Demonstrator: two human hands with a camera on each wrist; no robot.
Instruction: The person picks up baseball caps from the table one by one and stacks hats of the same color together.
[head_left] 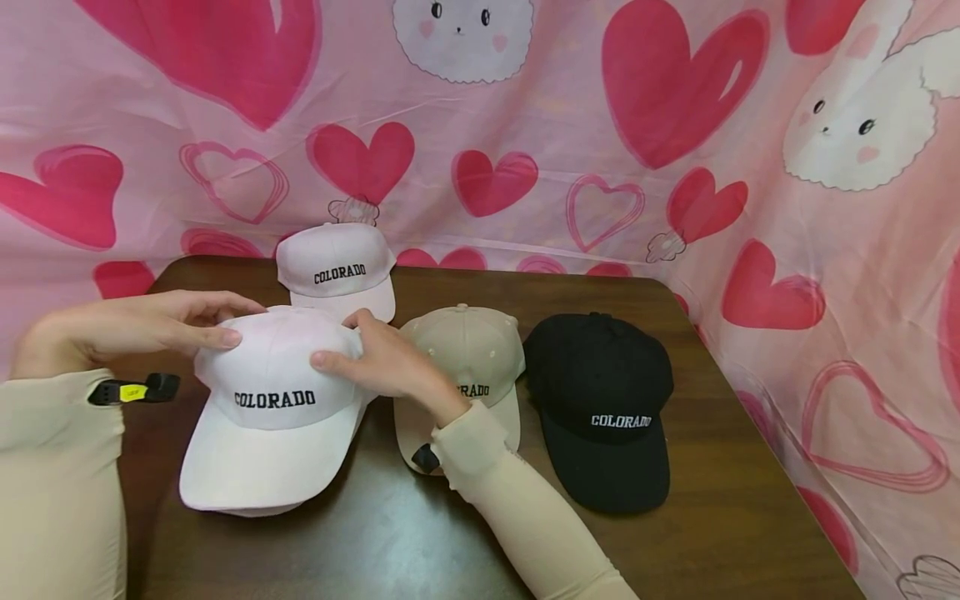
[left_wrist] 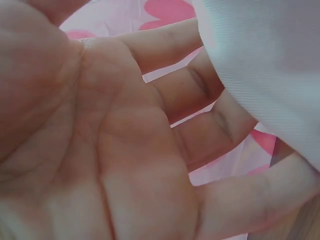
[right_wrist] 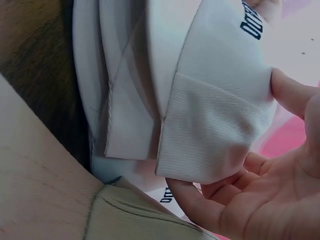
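Both hands grip a white baseball cap (head_left: 273, 454) with dark COLORADO lettering, its brim toward me. My left hand (head_left: 168, 323) has its thumb on the front of the crown and its fingers behind; in the left wrist view the fingers (left_wrist: 192, 90) run behind the white cloth. With its thumb on the front panel, my right hand (head_left: 386, 357) pinches the other side of the crown. The right wrist view shows its fingers curling under the cap's lower edge (right_wrist: 215, 130). Another pale cap (right_wrist: 125, 125) lies closely under the held one, mostly hidden.
Behind the held cap, a pale COLORADO cap (head_left: 337, 250) sits at the table's back edge. A beige cap (head_left: 459, 337), partly covered by my right arm, and a black cap (head_left: 600, 375) lie on the wooden table (head_left: 720, 467). A heart-patterned pink cloth (head_left: 562, 125) hangs behind.
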